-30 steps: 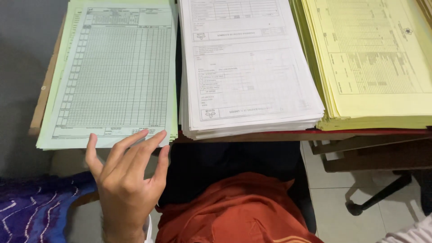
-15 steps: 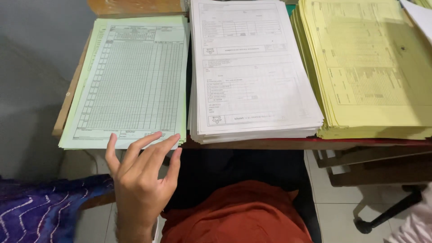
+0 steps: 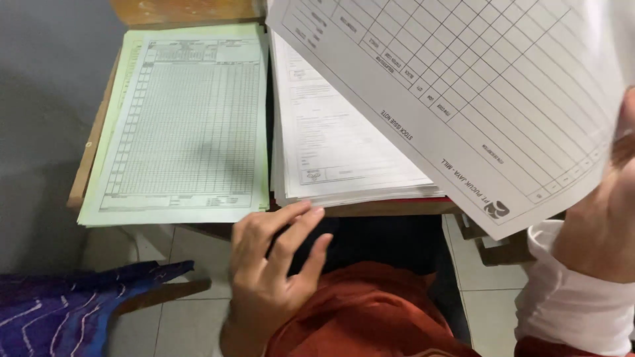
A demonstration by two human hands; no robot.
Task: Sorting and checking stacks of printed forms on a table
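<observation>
Right hand (image 3: 598,218) lifts a white printed grid sheet (image 3: 463,86); left hand (image 3: 271,261) idle.
Sheet held by its near-right edge, tilted over the white paper stack (image 3: 331,145), long axis running far-left to near-right. Left hand released, fingers spread, near the worktop (image 3: 83,178) edge between the pale green form stack (image 3: 185,125) and the white stack.

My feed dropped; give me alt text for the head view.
The right hand holds up a white gridded sheet over a white paper stack on a wooden desk. The left hand hovers open at the desk's near edge, beside a pale green form stack.
</observation>
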